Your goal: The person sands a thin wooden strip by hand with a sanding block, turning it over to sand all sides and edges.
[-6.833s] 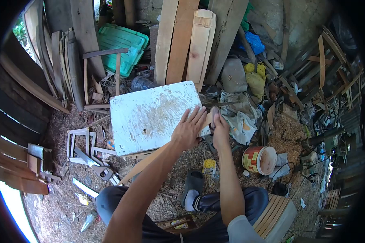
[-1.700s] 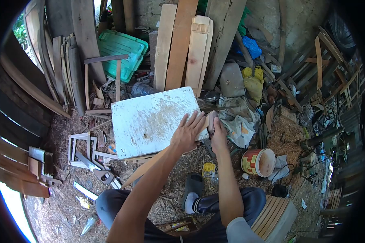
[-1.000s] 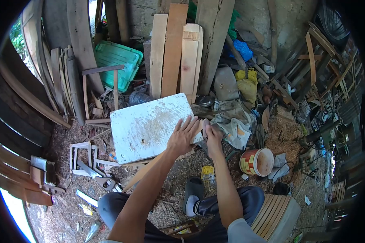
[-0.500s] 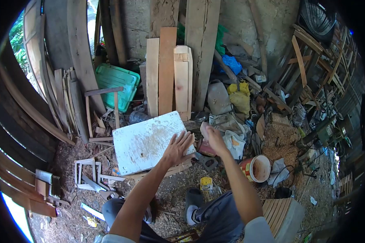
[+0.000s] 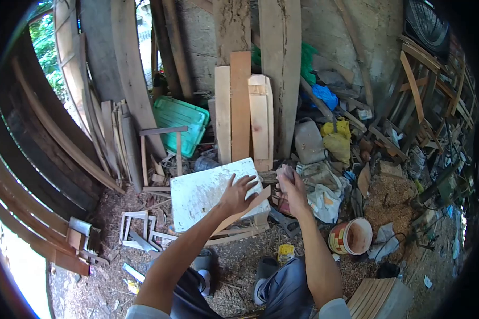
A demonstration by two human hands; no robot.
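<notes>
Your left hand (image 5: 235, 200) spreads its fingers by the wooden strip (image 5: 258, 200) at the counter's (image 5: 197, 192) edge; loose support could let it slip. Your right hand's (image 5: 297, 195) fingers clamp the block (image 5: 286, 172).

A rough woodworking shop: wood shavings (image 5: 391, 196) litter the dirt floor, and planks (image 5: 240, 106) lean against the wall (image 5: 335, 32).

Light grey short sleeves (image 5: 335, 309) are worn. Dark blue-grey trousers (image 5: 287, 292), slightly glossy and creased, are noted. Feet are covered by pale socks (image 5: 205, 280) and dark grey slip-on footwear (image 5: 266, 267) with rounded toes.
</notes>
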